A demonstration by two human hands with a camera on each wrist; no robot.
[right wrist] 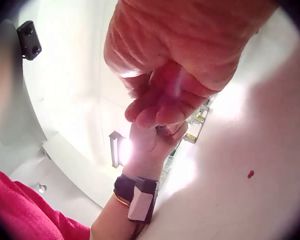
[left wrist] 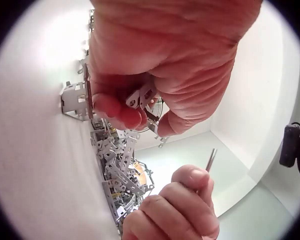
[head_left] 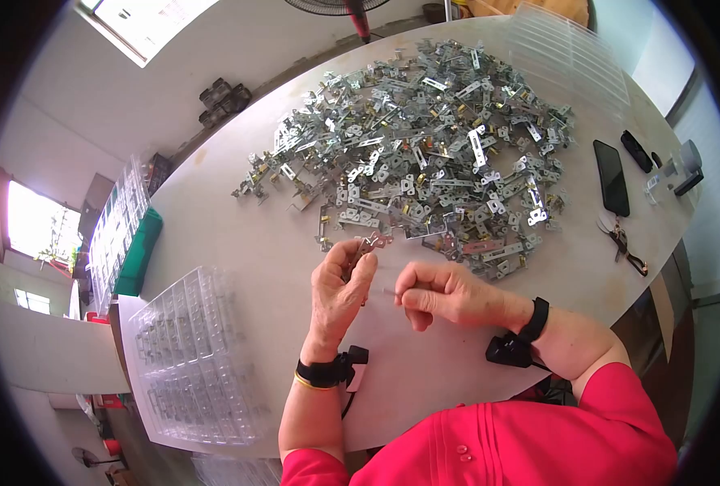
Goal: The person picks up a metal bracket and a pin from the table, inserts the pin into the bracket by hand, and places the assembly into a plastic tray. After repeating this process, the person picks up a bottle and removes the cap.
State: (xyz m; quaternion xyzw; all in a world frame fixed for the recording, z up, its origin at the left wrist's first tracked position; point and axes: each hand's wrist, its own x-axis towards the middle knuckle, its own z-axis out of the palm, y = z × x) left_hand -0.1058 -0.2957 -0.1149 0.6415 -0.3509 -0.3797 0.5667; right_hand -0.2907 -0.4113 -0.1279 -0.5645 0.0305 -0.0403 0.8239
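Near the table's front, my left hand [head_left: 337, 293] grips a small stamped metal bracket [head_left: 377, 240] between thumb and fingers. In the left wrist view the bracket [left wrist: 142, 96] has a holed tab and is partly hidden by the fingers. To its right, my right hand [head_left: 450, 296] pinches a thin metal pin [left wrist: 212, 160] between thumb and forefinger, its other fingers curled in. The pin's tip points toward the left hand, a short gap away. Just beyond both hands spreads a large pile of metal brackets [head_left: 425, 154], some with brass-coloured parts.
Clear plastic compartment trays [head_left: 202, 356] lie at the left, beside a green box [head_left: 139, 251]. At the right are a phone [head_left: 611, 178], small pliers [head_left: 619, 241] and a dark case [head_left: 637, 151]. Another clear tray [head_left: 570, 61] sits at the far right edge.
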